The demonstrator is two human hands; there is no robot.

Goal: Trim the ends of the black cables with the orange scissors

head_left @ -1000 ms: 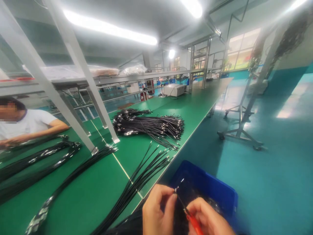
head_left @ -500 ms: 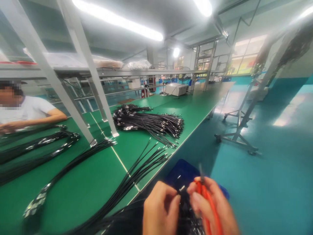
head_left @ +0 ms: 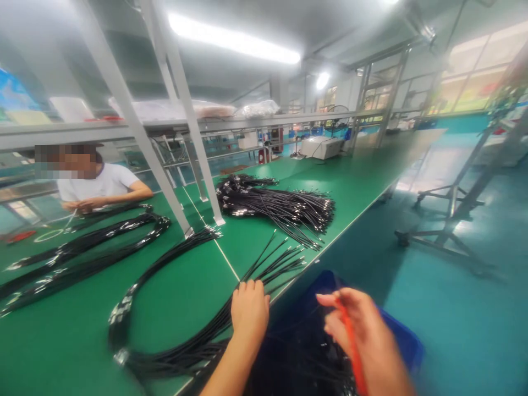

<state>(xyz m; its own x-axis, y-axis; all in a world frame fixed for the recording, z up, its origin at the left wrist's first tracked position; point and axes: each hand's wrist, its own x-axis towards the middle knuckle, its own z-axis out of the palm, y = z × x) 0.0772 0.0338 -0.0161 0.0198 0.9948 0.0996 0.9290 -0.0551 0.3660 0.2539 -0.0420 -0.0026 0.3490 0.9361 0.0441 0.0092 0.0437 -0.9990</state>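
Observation:
My left hand (head_left: 250, 308) is over a bundle of thin black cables (head_left: 216, 324) at the table's front edge, its fingers curled down around some of them; the fingertips are hidden. These cables fan out beyond the hand to bare, light-coloured ends. In my right hand (head_left: 363, 330) is a pair of orange-handled pliers (head_left: 350, 341), with the fingers closed round the handles and a dark, blurred tip pointing up. Below both hands is a blue bin (head_left: 406, 335) with dark cable pieces in it.
A larger pile of black cables (head_left: 284, 206) lies farther along the green table (head_left: 185, 297). Metal shelf posts (head_left: 198, 121) rise from the tabletop. On the left a person (head_left: 103, 184) works beside more cable bundles (head_left: 74, 247). A wheeled stand (head_left: 449, 214) is on the floor at right.
My left hand has moved away from the pliers, leftward and up, onto the cable bundle. My right hand keeps the pliers over the bin. The view has turned left.

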